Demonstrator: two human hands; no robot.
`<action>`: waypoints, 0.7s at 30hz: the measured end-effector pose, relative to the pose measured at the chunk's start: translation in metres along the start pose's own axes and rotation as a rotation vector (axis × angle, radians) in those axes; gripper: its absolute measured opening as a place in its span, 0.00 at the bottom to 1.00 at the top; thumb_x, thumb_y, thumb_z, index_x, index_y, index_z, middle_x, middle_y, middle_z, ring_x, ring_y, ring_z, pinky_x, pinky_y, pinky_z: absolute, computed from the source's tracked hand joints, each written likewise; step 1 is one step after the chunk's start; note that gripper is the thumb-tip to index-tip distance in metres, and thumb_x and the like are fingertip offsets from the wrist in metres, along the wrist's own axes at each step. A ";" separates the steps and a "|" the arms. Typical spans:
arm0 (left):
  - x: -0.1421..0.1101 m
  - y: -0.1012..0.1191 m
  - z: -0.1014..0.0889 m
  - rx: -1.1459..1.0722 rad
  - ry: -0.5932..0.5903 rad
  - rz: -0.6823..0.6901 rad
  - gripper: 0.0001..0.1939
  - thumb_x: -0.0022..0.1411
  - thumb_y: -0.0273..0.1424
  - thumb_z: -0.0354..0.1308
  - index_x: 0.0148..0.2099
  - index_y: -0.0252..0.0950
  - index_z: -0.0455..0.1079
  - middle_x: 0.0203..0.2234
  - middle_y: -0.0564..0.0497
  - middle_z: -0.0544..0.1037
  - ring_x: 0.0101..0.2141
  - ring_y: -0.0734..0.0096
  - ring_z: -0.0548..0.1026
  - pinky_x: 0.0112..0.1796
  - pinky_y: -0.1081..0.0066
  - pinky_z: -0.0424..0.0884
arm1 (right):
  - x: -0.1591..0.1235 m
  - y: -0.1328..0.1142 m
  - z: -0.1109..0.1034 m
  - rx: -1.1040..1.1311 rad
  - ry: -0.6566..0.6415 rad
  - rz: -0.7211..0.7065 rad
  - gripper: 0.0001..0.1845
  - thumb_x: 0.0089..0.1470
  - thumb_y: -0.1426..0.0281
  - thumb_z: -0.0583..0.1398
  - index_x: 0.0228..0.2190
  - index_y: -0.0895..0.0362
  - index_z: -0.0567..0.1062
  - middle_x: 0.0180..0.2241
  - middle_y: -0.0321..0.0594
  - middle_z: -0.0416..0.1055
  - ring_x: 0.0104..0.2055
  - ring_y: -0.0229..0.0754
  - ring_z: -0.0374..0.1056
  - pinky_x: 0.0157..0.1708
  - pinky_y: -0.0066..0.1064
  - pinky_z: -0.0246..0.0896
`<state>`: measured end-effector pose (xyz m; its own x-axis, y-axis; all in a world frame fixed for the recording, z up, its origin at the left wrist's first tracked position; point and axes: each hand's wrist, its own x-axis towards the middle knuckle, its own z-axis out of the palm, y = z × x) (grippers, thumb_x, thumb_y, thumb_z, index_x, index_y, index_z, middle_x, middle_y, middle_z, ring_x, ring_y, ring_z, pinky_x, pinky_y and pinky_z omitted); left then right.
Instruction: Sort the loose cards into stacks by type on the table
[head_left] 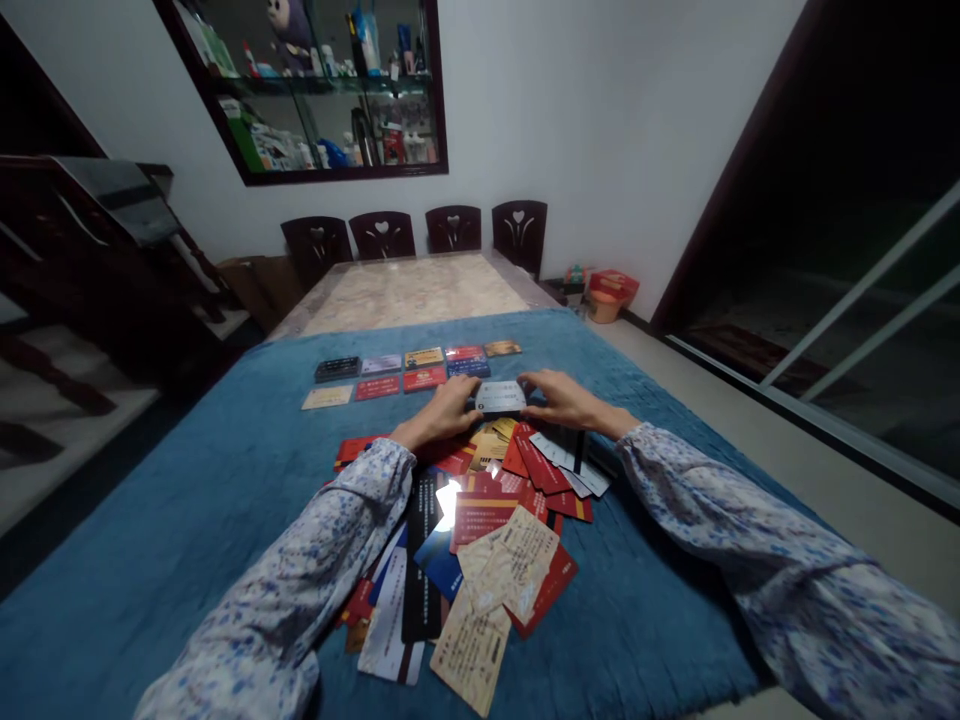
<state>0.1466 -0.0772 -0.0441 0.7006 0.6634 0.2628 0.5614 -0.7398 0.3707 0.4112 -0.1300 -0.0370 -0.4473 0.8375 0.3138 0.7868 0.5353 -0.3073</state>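
1. Together, the left hand point(453, 406) and right hand point(561, 398) hold a pale card stack point(500, 397) between them.
2. Nearside of the hands, loose cards point(495, 570) overlap on a blue cloth point(225, 490).
3. Beyond the left hand, card piles point(424, 378) form two rows.

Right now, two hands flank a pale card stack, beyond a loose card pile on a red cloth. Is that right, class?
Not quite: the head view shows the cloth is blue, not red. The rest is right: the left hand and right hand flank the pale card stack, beyond the loose card pile.
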 end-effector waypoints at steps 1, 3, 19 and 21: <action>-0.002 -0.001 -0.002 -0.007 0.005 -0.001 0.20 0.59 0.29 0.65 0.53 0.36 0.70 0.47 0.43 0.76 0.48 0.55 0.74 0.51 0.55 0.72 | 0.002 -0.002 0.000 -0.007 -0.007 0.000 0.19 0.54 0.67 0.68 0.48 0.55 0.77 0.40 0.44 0.81 0.44 0.49 0.76 0.46 0.39 0.69; -0.006 -0.005 -0.004 -0.012 0.011 -0.005 0.19 0.58 0.29 0.65 0.52 0.35 0.71 0.46 0.43 0.76 0.47 0.56 0.75 0.51 0.55 0.73 | 0.007 -0.006 0.002 -0.017 -0.019 -0.010 0.19 0.55 0.68 0.68 0.48 0.55 0.78 0.40 0.44 0.81 0.44 0.49 0.75 0.45 0.38 0.69; -0.046 -0.041 -0.031 0.002 0.041 -0.099 0.23 0.55 0.28 0.68 0.54 0.35 0.73 0.48 0.43 0.78 0.48 0.55 0.76 0.51 0.57 0.74 | 0.062 -0.037 0.025 -0.025 -0.137 -0.028 0.20 0.54 0.66 0.69 0.48 0.57 0.78 0.42 0.46 0.80 0.46 0.50 0.73 0.41 0.34 0.64; -0.050 -0.047 -0.035 0.024 0.035 -0.124 0.22 0.55 0.29 0.68 0.53 0.35 0.74 0.47 0.43 0.77 0.47 0.55 0.76 0.51 0.57 0.74 | 0.070 -0.042 0.026 -0.027 -0.178 -0.022 0.21 0.54 0.66 0.69 0.49 0.58 0.78 0.43 0.48 0.80 0.46 0.50 0.73 0.41 0.34 0.63</action>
<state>0.0695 -0.0714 -0.0437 0.6097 0.7529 0.2479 0.6533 -0.6544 0.3808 0.3358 -0.0913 -0.0258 -0.5310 0.8329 0.1559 0.7858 0.5529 -0.2771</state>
